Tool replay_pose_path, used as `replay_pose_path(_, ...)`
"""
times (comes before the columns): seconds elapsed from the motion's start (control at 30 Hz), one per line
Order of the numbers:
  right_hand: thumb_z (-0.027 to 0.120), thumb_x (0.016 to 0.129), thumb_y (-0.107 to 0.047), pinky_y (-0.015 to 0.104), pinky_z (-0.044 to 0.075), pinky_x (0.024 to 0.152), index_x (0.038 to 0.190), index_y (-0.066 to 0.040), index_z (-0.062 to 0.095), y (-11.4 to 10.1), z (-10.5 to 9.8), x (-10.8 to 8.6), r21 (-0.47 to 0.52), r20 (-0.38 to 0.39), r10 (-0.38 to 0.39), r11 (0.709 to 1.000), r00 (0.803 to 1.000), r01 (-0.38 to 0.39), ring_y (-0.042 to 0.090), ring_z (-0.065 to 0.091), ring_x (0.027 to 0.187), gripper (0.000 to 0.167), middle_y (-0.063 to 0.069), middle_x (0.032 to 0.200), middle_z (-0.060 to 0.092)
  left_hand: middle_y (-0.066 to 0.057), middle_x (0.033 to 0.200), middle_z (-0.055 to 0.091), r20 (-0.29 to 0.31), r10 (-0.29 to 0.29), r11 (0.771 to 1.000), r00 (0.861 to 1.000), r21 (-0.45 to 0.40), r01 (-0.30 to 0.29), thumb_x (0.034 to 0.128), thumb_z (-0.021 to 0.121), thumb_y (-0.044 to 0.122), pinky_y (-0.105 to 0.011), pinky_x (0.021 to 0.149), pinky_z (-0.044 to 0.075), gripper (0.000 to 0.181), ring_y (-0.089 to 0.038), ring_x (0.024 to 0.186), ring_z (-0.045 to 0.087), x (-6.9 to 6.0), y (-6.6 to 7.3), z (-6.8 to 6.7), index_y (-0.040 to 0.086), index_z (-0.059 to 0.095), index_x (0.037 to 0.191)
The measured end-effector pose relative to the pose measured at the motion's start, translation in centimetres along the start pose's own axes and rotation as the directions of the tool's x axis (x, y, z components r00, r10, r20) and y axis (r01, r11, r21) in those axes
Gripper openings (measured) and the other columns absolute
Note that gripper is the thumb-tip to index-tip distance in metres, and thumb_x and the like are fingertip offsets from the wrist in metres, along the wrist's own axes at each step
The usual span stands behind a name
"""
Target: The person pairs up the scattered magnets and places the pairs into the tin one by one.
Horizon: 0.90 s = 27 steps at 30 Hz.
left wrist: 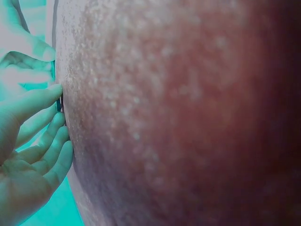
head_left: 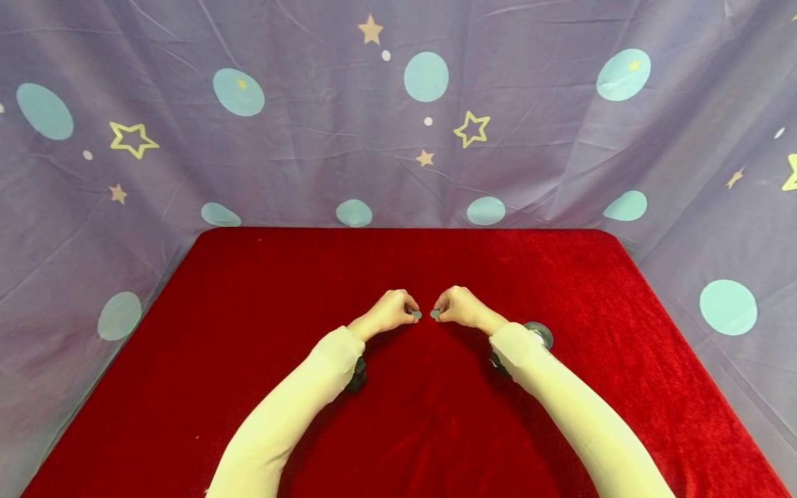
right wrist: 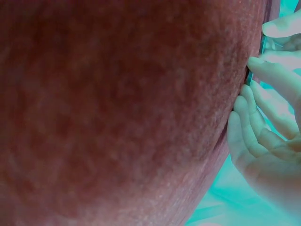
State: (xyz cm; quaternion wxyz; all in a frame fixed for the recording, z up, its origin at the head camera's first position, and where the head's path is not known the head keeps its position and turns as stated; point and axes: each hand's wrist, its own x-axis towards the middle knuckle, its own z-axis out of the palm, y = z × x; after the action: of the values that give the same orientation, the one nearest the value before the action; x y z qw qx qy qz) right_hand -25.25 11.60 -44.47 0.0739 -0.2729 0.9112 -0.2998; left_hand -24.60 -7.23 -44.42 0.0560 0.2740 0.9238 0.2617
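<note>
Near the middle of the red cloth, my left hand [head_left: 392,309] pinches a small grey disc [head_left: 416,315] between thumb and fingertips. Facing it across a narrow gap, my right hand [head_left: 461,307] pinches a similar grey disc [head_left: 435,315]. The two discs do not touch. Both wrist views show the fingertips low at the cloth, with only a thin dark edge of the left disc [left wrist: 59,104] and of the right disc [right wrist: 249,76] showing. What exactly the discs are is too small to tell.
A round dish-like thing with a grey rim [head_left: 545,333] lies by the right wrist, partly hidden by the sleeve [head_left: 523,351]. Red velvety cloth [head_left: 299,277] covers the table. Lilac curtains [head_left: 311,138] with stars and dots hang behind it and at both sides.
</note>
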Motion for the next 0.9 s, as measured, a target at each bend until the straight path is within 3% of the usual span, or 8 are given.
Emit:
replay_pose_path(0.5, 0.069, 0.070, -0.004, 0.021, 0.045, 0.058, 0.075, -0.004, 0.070, -0.65, 0.24, 0.19, -0.002, 0.027, -0.005, 1.000, 1.000, 0.005, 0.010, 0.056, 0.063, 0.006, 0.002, 0.070, 0.066, -0.006, 0.083, 0.065, 0.014, 0.007, 1.000, 1.000, 0.002, -0.007, 0.0737, 0.070, 0.009, -0.024, 0.068, 0.047, 0.015, -0.017, 0.077, 0.060, 0.29, 0.49, 0.34, 0.002, 0.069, 0.087)
replay_pose_path(0.9, 0.071, 0.070, -0.006, 0.022, 0.045, 0.059, 0.077, -0.003, 0.070, -0.71, 0.24, 0.18, -0.008, 0.031, -0.001, 1.000, 1.000, 0.001, 0.011, 0.057, 0.064, 0.008, 0.003, 0.071, 0.066, -0.006, 0.083, 0.062, 0.028, -0.024, 1.000, 0.999, 0.009, 0.024, 0.0736, 0.070, 0.009, -0.024, 0.068, 0.045, 0.016, -0.017, 0.077, 0.058, 0.37, 0.75, 0.48, 0.002, 0.069, 0.087)
